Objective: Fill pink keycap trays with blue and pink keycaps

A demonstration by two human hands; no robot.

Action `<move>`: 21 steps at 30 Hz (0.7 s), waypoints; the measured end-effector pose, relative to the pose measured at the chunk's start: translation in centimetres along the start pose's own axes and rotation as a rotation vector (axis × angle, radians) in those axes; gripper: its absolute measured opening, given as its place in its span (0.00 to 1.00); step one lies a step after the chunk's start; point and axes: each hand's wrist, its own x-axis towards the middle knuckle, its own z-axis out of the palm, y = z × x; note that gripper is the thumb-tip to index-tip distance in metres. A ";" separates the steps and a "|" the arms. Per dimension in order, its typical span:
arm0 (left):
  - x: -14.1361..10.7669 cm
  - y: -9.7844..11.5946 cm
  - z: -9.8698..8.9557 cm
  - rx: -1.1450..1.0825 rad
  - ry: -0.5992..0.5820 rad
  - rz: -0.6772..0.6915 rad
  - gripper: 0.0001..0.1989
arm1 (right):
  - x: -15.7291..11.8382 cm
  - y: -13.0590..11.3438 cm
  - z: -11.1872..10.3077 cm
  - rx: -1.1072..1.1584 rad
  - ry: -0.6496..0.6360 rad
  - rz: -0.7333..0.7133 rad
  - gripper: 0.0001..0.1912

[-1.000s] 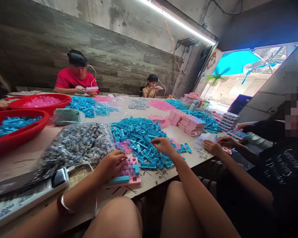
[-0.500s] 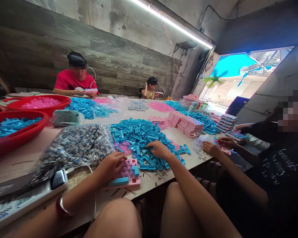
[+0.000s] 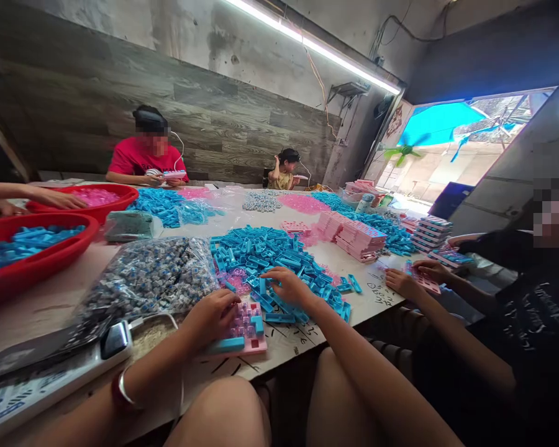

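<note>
On worktop [image 3: 51,301]: scrawl [image 3: 381,287], illegible. Pink board [image 3: 257,349] partly under left hand [image 3: 217,315], right hand [image 3: 289,289] over blue caps [image 3: 265,245]; can't tell either grip.

A heap of blue pieces [image 3: 249,247] and a bulging clear bag [image 3: 153,273] block low passage inward from the near edge of the tabletop [image 3: 363,304]; a narrow bare strip runs rightward along it, reaching a co-worker's hands [image 3: 414,279], stacked pink trays [image 3: 354,236] farther in.

own hands [image 3: 214,315]: 2 | red tubs [image 3: 51,270]: 2 | grey-parts bag [image 3: 153,267]: 1
</note>
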 end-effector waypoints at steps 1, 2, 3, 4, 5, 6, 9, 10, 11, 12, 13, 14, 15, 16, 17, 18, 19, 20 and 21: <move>-0.1 0.1 0.0 0.010 0.014 -0.017 0.09 | 0.0 -0.4 0.3 0.000 -0.016 -0.012 0.18; -0.2 0.1 -0.1 0.026 0.028 -0.035 0.09 | 0.1 -0.8 0.6 -0.008 -0.034 -0.022 0.17; -0.2 0.2 -0.1 0.048 0.043 -0.051 0.09 | 0.1 -1.0 0.9 -0.021 -0.052 -0.028 0.16; -0.3 0.3 -0.2 0.077 0.054 -0.059 0.09 | 0.1 -1.2 1.1 -0.036 -0.069 -0.032 0.15; -0.3 0.3 -0.3 0.112 0.063 -0.061 0.09 | 0.1 -1.4 1.2 -0.049 -0.084 -0.036 0.14; -0.3 0.3 -0.4 0.147 0.071 -0.059 0.09 | 0.1 -1.4 1.4 -0.056 -0.094 -0.041 0.13; -0.1 0.2 -0.5 0.211 0.096 -0.030 0.08 | 0.2 -1.5 1.6 -0.059 -0.117 -0.064 0.10; 0.0 0.2 -0.4 0.212 0.106 -0.020 0.08 | 0.2 -1.5 1.6 -0.061 -0.125 -0.072 0.10; 0.0 0.1 -0.4 0.207 0.115 -0.010 0.08 | 0.1 -1.5 1.5 -0.063 -0.131 -0.077 0.10; 0.0 0.0 -0.3 0.201 0.120 -0.002 0.08 | 0.1 -1.5 1.5 -0.066 -0.133 -0.080 0.10; 0.0 -0.1 -0.3 0.197 0.122 0.004 0.08 | 0.0 -1.5 1.4 -0.070 -0.132 -0.080 0.10; 0.0 -0.1 -0.2 0.194 0.120 0.006 0.08 | 0.0 -1.6 1.4 -0.076 -0.127 -0.076 0.10; 0.1 -0.2 -0.2 0.191 0.114 0.006 0.09 | 0.0 -1.6 1.3 -0.083 -0.117 -0.069 0.10; 0.1 -0.3 -0.2 0.188 0.108 0.004 0.09 | 0.1 -1.6 1.3 -0.092 -0.102 -0.059 0.10; 0.1 -0.4 -0.2 0.184 0.104 0.001 0.09 | 0.2 -1.7 1.3 -0.104 -0.084 -0.049 0.10; 0.1 -0.4 -0.2 0.180 0.103 -0.003 0.09 | 0.4 -1.7 1.4 -0.117 -0.064 -0.039 0.11; 0.1 -0.5 -0.2 0.175 0.104 -0.007 0.10 | 0.8 -1.7 1.5 -0.133 -0.045 -0.029 0.14; 0.2 -0.5 -0.2 0.170 0.107 -0.010 0.10 | 1.2 -1.6 1.6 -0.150 -0.029 -0.023 0.17; 0.2 -0.5 -0.2 0.163 0.109 -0.011 0.10 | 1.6 -1.5 1.8 -0.168 -0.019 -0.020 0.22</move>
